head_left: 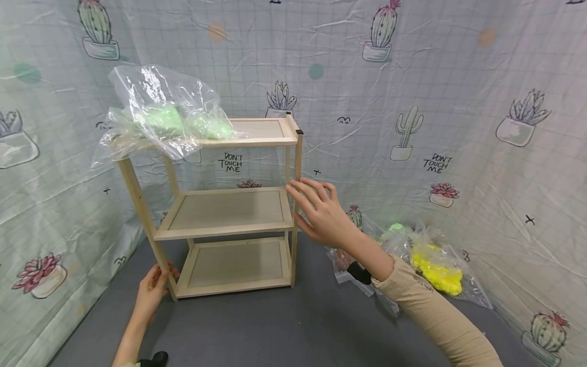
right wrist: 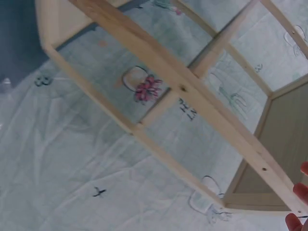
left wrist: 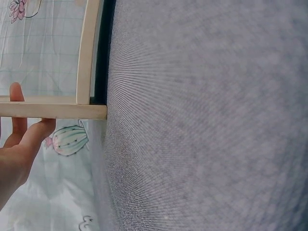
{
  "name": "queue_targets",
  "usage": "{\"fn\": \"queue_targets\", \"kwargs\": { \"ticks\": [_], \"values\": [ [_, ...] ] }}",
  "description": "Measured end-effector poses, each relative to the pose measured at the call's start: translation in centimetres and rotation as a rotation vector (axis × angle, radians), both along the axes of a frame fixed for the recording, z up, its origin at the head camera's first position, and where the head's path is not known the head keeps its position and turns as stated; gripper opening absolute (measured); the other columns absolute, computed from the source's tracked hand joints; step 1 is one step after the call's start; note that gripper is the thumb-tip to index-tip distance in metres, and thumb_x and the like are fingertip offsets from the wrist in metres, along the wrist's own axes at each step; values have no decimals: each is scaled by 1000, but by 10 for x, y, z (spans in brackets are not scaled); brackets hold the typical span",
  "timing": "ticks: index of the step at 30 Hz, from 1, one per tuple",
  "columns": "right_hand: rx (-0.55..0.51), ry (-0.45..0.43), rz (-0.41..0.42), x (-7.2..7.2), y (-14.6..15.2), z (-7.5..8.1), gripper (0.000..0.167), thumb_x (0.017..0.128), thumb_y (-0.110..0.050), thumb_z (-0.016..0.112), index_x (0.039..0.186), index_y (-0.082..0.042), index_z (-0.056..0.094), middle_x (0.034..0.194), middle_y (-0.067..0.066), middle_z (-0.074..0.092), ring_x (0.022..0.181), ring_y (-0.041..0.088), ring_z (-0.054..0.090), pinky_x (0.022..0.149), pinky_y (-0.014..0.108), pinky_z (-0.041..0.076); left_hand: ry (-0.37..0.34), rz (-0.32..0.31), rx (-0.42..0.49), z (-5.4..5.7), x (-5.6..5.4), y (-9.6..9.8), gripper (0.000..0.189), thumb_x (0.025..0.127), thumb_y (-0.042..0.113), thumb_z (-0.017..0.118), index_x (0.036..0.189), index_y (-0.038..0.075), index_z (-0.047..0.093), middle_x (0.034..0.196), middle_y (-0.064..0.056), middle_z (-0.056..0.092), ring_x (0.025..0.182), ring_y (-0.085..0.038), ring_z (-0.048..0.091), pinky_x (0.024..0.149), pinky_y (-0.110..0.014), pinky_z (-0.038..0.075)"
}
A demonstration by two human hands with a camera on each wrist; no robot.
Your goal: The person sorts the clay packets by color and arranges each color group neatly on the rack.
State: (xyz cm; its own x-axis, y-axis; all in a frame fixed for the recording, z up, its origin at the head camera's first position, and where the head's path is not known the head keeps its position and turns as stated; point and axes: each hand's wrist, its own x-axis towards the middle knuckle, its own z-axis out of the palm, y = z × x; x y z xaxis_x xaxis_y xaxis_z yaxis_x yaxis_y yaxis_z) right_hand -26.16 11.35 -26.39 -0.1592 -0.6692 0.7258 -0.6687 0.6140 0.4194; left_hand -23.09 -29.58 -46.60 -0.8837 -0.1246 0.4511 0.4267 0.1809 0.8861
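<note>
A three-tier wooden shelf rack (head_left: 220, 232) stands upright on the dark grey surface. My left hand (head_left: 153, 286) grips its front left post low down. In the left wrist view, the thumb (left wrist: 44, 129) and a finger lie on opposite sides of that post (left wrist: 53, 110). Beside the front right post (head_left: 297, 168), my right hand (head_left: 323, 211) is raised with its fingers loosely spread. Only its fingertips (right wrist: 301, 192) show in the right wrist view, close to the wood; whether they touch it I cannot tell. Clear plastic bags with light green contents (head_left: 162, 120) lie on the top tier.
To the right, behind my right forearm, lie more clear bags, one with bright yellow contents (head_left: 437, 272). A cactus-print sheet (head_left: 348, 86) hangs behind and at both sides. The dark grey surface (head_left: 257, 326) extends in front of the rack.
</note>
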Motion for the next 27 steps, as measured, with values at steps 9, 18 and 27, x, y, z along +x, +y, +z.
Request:
{"fn": "queue_targets", "kwargs": {
  "ticks": [9, 18, 27],
  "values": [
    [39, -7, -8, 5, 41, -35, 45, 86, -23, 54, 127, -6, 46, 126, 11, 49, 115, 28, 43, 84, 48, 30, -25, 30, -38, 2, -3, 1, 21, 95, 17, 38, 111, 18, 51, 91, 18, 60, 86, 8, 58, 62, -19, 46],
    [13, -7, -9, -8, 89, -73, 43, 96, -28, 26, 120, -4, 51, 119, 13, 53, 107, 30, 45, 79, 47, 29, -28, 61, -80, 2, -1, 0, 21, 95, 15, 38, 112, 19, 50, 91, 20, 59, 84, 8, 57, 62, -20, 45],
    [-33, 7, -73, -31, 142, -105, 44, 98, -31, 25, 113, -4, 57, 110, 14, 57, 96, 30, 50, 74, 48, 31, -13, 24, -34, 0, -1, -1, 21, 95, 13, 38, 111, 19, 50, 92, 18, 60, 85, 8, 58, 63, -18, 46]
  ]
}}
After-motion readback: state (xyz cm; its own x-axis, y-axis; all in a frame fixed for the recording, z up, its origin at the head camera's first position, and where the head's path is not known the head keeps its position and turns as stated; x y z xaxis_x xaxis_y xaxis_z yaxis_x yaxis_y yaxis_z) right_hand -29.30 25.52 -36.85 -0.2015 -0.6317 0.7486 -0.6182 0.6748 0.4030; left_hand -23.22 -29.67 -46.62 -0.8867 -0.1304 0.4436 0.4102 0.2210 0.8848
